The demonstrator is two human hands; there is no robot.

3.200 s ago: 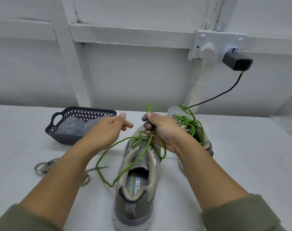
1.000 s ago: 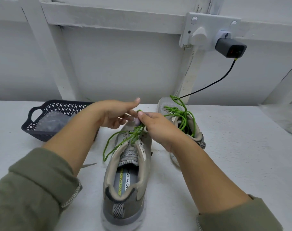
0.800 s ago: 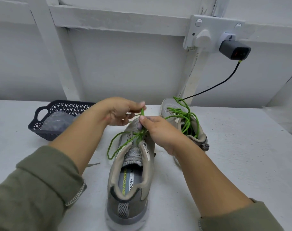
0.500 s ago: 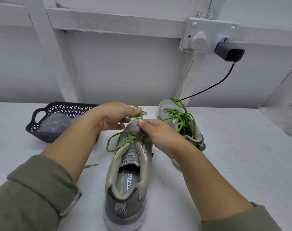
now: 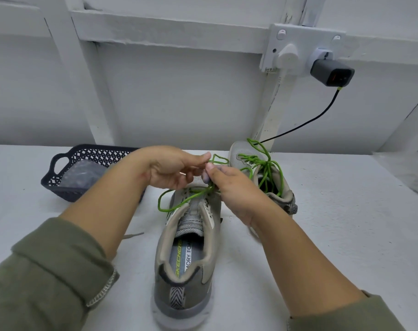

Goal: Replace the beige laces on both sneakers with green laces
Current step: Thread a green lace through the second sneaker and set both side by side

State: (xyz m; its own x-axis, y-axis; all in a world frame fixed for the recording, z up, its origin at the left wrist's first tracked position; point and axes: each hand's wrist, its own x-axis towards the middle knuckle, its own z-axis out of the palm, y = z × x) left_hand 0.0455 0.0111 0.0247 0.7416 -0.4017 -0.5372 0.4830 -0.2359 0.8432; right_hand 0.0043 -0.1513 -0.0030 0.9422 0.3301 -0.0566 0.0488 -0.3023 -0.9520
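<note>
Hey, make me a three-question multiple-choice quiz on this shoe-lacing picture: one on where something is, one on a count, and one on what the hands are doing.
1. Where is the dark basket relative to the near sneaker?
A) to its left
B) to its right
C) on top of it

2. How many sneakers stand on the table?
A) one
B) two
C) three

3. What are the left hand and right hand doing?
A) lying flat on the table
B) pinching the green lace
C) lifting the basket

Answers:
1 A: the basket sits at the table's left.
2 B: the far sneaker stands behind the near one.
3 B: fingertips of both meet on the lace above the near sneaker.
</note>
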